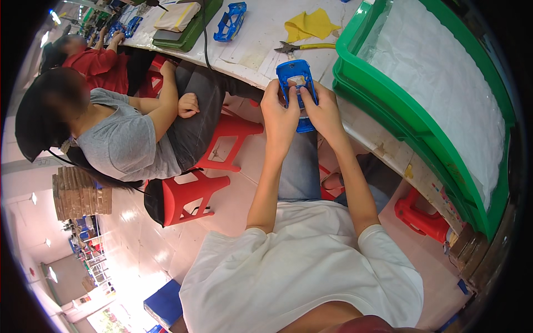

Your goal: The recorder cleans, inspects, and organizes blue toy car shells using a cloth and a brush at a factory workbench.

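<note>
Between my two hands I hold a blue plastic toy car body shell (290, 69), a hollow frame with window openings, just off the table's near edge. My left hand (276, 108) grips its left side, thumb laid over the middle. My right hand (324, 111) closes on the right side, its thumb also pressed near the centre. Something pale shows in the opening above my thumbs; I cannot make out what it is. Just beyond the shell lie diagonal cutters (311, 46) with yellow handles. A yellow cloth (311, 25) is crumpled behind them.
A large green crate (355, 69) lined with white sheeting stands at the right. Another blue shell (230, 22) lies on the white table (250, 58), near a green tray (186, 40). On my left a co-worker in grey (125, 125) sits close, near red stools (194, 194).
</note>
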The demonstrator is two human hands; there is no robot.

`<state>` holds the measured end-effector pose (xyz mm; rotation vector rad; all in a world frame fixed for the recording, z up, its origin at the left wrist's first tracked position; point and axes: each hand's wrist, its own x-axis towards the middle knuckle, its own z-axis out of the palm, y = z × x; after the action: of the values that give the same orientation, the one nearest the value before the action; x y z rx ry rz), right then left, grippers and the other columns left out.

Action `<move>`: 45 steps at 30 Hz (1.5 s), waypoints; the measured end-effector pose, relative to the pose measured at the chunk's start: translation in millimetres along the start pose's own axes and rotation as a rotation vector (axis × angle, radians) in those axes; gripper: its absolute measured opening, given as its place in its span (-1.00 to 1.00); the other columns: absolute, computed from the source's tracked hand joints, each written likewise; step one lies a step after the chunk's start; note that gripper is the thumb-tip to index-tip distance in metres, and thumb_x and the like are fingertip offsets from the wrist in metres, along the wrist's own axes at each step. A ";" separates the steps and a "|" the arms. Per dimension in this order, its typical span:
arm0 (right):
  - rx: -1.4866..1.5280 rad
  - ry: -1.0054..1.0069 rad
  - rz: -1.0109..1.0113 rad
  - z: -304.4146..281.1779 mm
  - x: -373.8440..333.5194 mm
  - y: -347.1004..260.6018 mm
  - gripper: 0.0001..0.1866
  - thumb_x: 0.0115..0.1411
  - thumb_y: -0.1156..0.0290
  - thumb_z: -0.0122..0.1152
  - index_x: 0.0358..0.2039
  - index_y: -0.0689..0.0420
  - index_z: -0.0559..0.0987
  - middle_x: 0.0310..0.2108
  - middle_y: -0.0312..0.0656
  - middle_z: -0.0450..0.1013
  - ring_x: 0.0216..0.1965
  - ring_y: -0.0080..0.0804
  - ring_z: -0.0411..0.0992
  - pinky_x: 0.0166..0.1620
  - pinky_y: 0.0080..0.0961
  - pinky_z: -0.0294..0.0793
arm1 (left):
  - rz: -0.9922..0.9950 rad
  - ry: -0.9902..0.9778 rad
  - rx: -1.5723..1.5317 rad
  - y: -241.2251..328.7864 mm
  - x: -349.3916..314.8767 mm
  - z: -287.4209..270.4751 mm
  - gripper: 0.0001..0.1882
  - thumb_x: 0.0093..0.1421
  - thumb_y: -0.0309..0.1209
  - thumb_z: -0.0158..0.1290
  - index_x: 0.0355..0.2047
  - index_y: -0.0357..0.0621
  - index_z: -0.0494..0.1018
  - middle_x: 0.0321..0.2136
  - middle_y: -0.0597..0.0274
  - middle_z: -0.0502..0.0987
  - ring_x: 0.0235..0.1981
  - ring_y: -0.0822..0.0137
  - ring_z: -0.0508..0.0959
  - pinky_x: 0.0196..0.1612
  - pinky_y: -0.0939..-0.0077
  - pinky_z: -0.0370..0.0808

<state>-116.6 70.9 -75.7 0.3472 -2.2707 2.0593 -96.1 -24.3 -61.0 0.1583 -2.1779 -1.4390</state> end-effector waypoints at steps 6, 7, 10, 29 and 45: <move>-0.019 -0.006 0.047 1.6 -0.5 -3.3 -0.80 0.10 0.45 -0.02 -0.32 0.31 0.46 -0.53 -0.13 0.46 -0.52 -0.56 0.41 -0.46 -0.58 0.36 | -0.021 -0.009 -0.082 -7.1 -0.5 0.7 -0.93 0.01 -0.58 -0.03 -0.51 -0.32 0.30 -0.68 0.21 0.26 -0.64 0.47 0.20 -0.57 0.55 0.18; -0.036 0.012 0.018 2.2 -1.1 -3.9 -0.81 0.09 0.45 -0.01 -0.33 0.30 0.47 -0.54 -0.14 0.46 -0.53 -0.57 0.41 -0.48 -0.59 0.35 | -0.019 -0.004 -0.084 -9.2 -1.2 0.7 -0.94 0.01 -0.59 -0.03 -0.50 -0.31 0.31 -0.67 0.22 0.27 -0.63 0.48 0.21 -0.57 0.56 0.19; -0.056 0.038 -0.004 2.5 -1.6 -2.8 -0.81 0.08 0.46 0.00 -0.34 0.30 0.47 -0.57 -0.15 0.45 -0.55 -0.59 0.39 -0.49 -0.60 0.34 | -0.024 0.013 -0.117 -6.3 -2.3 3.5 -0.94 0.01 -0.59 -0.03 -0.47 -0.31 0.32 -0.66 0.22 0.30 -0.62 0.49 0.22 -0.56 0.58 0.20; -0.102 0.103 -0.101 3.1 -3.7 -2.7 -0.81 0.11 0.38 -0.04 -0.47 0.26 0.31 -0.62 0.10 0.35 -0.49 0.04 0.38 -0.48 -0.28 0.29 | -0.107 -0.022 -0.121 -8.3 -7.6 3.5 -0.83 0.03 -0.44 0.03 -0.50 -0.33 0.33 -0.66 0.19 0.30 -0.64 0.44 0.24 -0.57 0.53 0.22; -0.036 0.074 -0.103 5.2 -6.9 -9.6 -0.68 0.16 0.22 -0.06 -0.53 0.25 0.31 -0.67 0.02 0.34 -0.62 -0.18 0.36 -0.53 -0.37 0.26 | -0.151 -0.024 -0.294 -19.0 -8.4 6.8 -0.88 0.02 -0.51 0.04 -0.46 -0.31 0.35 -0.62 0.30 0.35 -0.60 0.59 0.26 -0.55 0.65 0.23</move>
<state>-107.4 65.8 -68.2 0.3714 -2.1955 1.9464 -95.6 -23.7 -82.9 0.2044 -1.9792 -1.8348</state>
